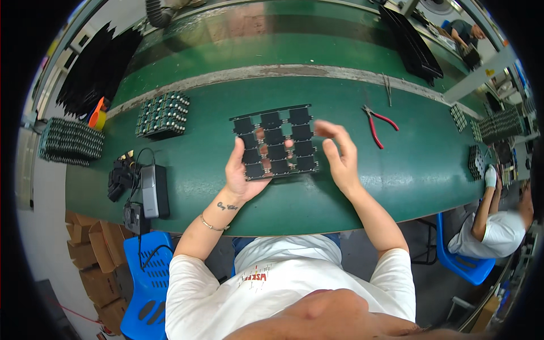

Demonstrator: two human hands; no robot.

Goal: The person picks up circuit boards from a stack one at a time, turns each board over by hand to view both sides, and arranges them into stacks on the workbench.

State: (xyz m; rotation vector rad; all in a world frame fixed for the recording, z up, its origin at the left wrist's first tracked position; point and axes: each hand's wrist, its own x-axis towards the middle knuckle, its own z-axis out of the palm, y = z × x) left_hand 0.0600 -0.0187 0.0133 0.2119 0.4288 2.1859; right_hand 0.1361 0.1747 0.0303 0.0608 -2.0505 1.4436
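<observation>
A black circuit board panel (275,136), a grid of dark squares with open slots between them, is held above the green workbench (226,212). My left hand (241,177) grips its lower left corner, thumb on the near face and fingers behind, some showing through the slots. Just off the panel's right edge is my right hand (341,156), its thumb and fingers apart with nothing in them. Farther right on the bench lie red-handled pliers (372,122), jaws pointing away, and beyond them metal tweezers (387,89).
Stacked circuit boards (162,115) stand at left, with another stack (71,140) beyond. Nearer are a grey-black box (154,190) with cables and an orange tape roll (98,117). A black tray (411,48) lies at far right. A co-worker (490,229) sits at right.
</observation>
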